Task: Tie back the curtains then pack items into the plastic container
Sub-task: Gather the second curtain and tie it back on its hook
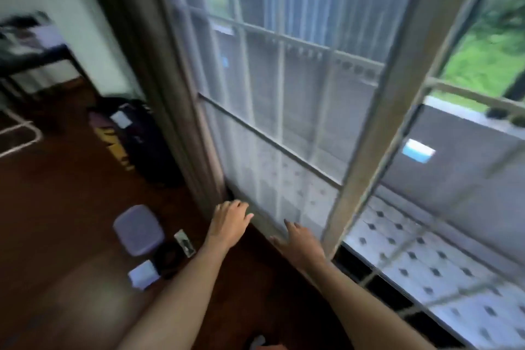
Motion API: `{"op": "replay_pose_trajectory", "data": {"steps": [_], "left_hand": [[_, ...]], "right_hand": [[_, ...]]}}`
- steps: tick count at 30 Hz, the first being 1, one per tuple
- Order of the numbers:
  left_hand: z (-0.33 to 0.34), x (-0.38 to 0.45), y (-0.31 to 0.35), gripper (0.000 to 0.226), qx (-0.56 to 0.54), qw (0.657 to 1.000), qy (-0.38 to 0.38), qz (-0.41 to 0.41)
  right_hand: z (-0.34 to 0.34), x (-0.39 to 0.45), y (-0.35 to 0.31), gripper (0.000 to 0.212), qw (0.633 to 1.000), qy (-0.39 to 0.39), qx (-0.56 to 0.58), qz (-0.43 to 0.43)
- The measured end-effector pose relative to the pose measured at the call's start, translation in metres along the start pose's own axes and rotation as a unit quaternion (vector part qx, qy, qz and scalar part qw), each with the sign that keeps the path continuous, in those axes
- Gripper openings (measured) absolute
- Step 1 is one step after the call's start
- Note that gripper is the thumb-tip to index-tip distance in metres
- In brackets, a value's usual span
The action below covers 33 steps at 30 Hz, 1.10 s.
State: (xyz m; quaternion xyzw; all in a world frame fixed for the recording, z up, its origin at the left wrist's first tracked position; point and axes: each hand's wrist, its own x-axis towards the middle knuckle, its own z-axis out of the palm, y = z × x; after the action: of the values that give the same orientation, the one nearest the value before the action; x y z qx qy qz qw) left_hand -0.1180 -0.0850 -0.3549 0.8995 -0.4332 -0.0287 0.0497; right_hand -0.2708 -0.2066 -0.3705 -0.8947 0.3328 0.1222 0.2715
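A person is reaching both bare arms toward the foot of a sliding glass door, where a sheer curtain (264, 128) is hanging over the pane and a darker drape (147, 60) is gathered against the frame at about ten o'clock. The left hand (228, 220) is hovering just beside the lower edge of the sheer curtain, fingers loosely bent and grasping nothing. The right hand (301, 239) is spreading its fingers straight and released near the door's bottom rail, at about five o'clock from the sheer fabric; whether it is touching the rail cannot be told through the blur. On the dark wooden floor (65, 207), at about nine o'clock from the left hand, a lidded lavender plastic container (138, 230) is sitting. Just beside it, at roughly five o'clock, a small clear packet (184, 243) and a dark round item (169, 257) are lying, with a white box (143, 274) near them at six o'clock from the container. A dark suitcase (136, 136) is standing against the drape, well apart from the hands. Beyond the glass, a tiled balcony (426, 258) and railing are showing.
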Motion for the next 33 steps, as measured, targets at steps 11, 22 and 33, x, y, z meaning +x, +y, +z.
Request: {"op": "replay_pose_trajectory", "data": {"steps": [11, 22, 33], "left_hand": [[-0.171, 0.041, -0.205, 0.038, -0.022, 0.965, 0.230, -0.126], [-0.293, 0.107, -0.327, 0.036, -0.013, 0.929, 0.342, -0.140], [-0.357, 0.242, -0.432, 0.039, -0.042, 0.934, 0.354, -0.027]], "right_hand": [[-0.102, 0.088, -0.259, 0.053, 0.940, 0.167, 0.076, -0.289], [-0.167, 0.153, -0.434, 0.052, 0.863, 0.259, 0.138, -0.411], [-0.224, 0.229, -0.567, 0.053, 0.796, 0.379, 0.167, -0.441]]}}
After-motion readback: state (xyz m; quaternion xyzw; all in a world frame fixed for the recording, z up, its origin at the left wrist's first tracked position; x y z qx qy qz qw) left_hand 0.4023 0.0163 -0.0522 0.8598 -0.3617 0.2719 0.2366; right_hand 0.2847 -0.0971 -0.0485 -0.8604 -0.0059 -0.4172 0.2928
